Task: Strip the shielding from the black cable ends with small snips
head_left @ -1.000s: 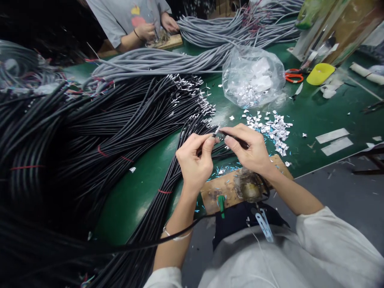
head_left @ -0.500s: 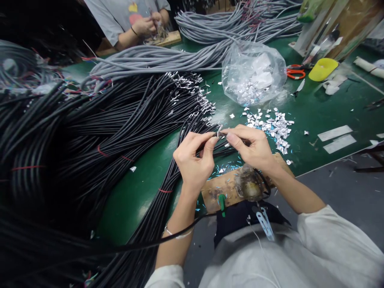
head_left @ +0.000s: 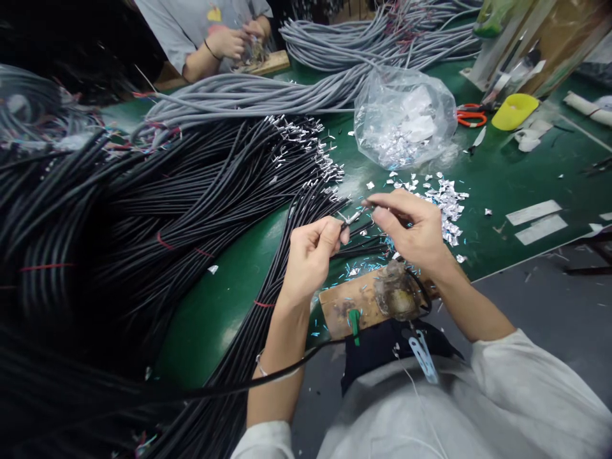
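With my left hand's closed fingers I'm pinching a slim black sheathed cable with a silvery stripped end above the green surface; it's slanting up-right toward my right hand, just apart, fingers bent, hold unclear.

The green tabletop carries black cables, grey cables, a clear plastic bag, foil scraps, orange-handled scissors and 2 white strips.

Grey cables stretch across a green bench; orange-handled scissors sit beside a yellow object; two pale strips lie together.
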Available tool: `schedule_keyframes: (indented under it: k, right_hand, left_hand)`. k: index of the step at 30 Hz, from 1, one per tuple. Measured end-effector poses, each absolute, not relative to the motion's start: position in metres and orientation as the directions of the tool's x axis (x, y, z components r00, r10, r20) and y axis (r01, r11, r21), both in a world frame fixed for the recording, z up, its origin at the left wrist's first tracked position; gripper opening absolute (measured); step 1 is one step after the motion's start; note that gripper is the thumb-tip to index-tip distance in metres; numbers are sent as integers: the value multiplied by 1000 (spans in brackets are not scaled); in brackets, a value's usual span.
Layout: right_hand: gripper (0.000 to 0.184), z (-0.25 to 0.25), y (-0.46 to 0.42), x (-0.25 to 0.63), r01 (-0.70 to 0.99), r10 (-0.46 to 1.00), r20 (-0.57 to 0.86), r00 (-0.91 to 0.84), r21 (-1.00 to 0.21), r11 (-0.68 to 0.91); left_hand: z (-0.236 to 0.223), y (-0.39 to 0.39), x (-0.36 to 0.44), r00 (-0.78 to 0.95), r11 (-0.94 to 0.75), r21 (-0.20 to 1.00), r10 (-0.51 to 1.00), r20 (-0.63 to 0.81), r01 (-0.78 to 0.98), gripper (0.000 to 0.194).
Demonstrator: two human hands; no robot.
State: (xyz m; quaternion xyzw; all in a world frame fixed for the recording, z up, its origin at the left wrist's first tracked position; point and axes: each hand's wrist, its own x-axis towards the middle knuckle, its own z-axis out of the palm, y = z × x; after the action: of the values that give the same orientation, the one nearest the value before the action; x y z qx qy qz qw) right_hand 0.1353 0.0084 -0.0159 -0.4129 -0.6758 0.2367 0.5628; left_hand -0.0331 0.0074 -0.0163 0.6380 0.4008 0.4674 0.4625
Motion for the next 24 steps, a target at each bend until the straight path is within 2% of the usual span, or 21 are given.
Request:
schedule_keyframes:
  k: [3, 6, 8, 10, 12, 14, 16, 18, 20, 22, 24]
  right_hand:
    - [23, -14, 8, 136, 227, 829, 557, -52, -802, 553]
    - [24, -14, 10, 134, 179, 896, 443, -36, -879, 442]
    - [31, -17, 13, 134, 69, 956, 284, -70, -955, 289]
    - [35, -20, 17, 136, -57, 979, 92, -183, -995, 83]
    - [39, -22, 20, 138, -124, 941, -85, -328, -983, -132]
    - [40, -23, 21, 141, -140, 904, -147, -402, -966, -219]
    - [33, -21, 20, 142, -141, 950, -26, -311, -987, -73]
    - [21, -18, 17, 143, -71, 960, 221, -170, -975, 212]
    - [12, -15, 14, 144, 37, 887, 439, -142, -893, 448]
    - [13, -15, 11, 144, 99, 809, 558, -185, -808, 581]
    - [13, -17, 10, 143, 130, 758, 624, -190, -749, 649]
  left_hand:
    - [-14, 5, -32, 267, -346, 916, 920, 288, 204, 38]
    - [-15, 4, -28, 264, -508, 776, 860, 436, 374, 20]
    - [-16, 4, -26, 285, -578, 699, 816, 503, 422, 9]
    - [-17, 5, -26, 320, -614, 663, 789, 524, 429, 5]
    - [-18, 6, -27, 356, -634, 659, 773, 525, 405, 5]
    - [-18, 7, -28, 358, -623, 692, 780, 514, 365, 5]
    - [-17, 7, -29, 324, -574, 753, 814, 482, 323, 10]
    - [-17, 7, -30, 290, -501, 818, 858, 425, 283, 19]
    - [-16, 6, -30, 283, -424, 873, 891, 355, 240, 27]
    - [-15, 6, -31, 284, -344, 919, 916, 284, 191, 33]
    - [-15, 6, -31, 288, -266, 954, 932, 218, 138, 38]
